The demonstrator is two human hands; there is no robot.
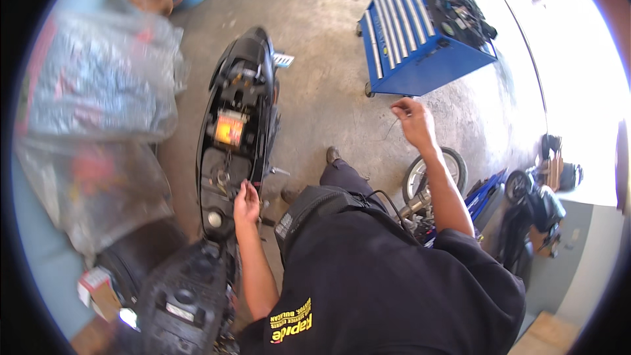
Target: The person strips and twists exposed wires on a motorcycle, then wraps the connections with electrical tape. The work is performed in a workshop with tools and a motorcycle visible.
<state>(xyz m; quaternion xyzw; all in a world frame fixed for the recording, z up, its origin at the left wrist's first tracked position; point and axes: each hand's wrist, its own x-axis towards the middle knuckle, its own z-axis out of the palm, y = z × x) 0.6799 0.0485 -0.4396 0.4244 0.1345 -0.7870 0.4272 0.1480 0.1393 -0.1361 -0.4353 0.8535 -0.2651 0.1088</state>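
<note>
Pinching a thin dark strand (393,126), seemingly a wire, between the fingertips, the right hand (415,123) is raised over the concrete floor (314,85), on the side of the person nearer the blue tool chest (427,72). The left hand (246,207) is low at the inner edge of the black motorcycle (231,151), its fingers gathered together; from here I can't tell whether they grasp anything or merely touch the frame. To my eye, handling something this fine well calls for a light pinch close to its end, enough to guide it without kinking it, with the loose part clear of the metal lever (280,171) jutting from the motorcycle's side. The left hand would do best as a quiet support, without leaning on the exposed parts. As for looks, the strand is hair-thin and slightly bent, trailing below the fingers until it fades against the grey floor. The motorcycle stands to the person's left with no seat over its long, narrow bay; inside sits a boxy battery (229,129) with an orange and yellow label, and nearer the person is a round, whitish cap (214,219).
</note>
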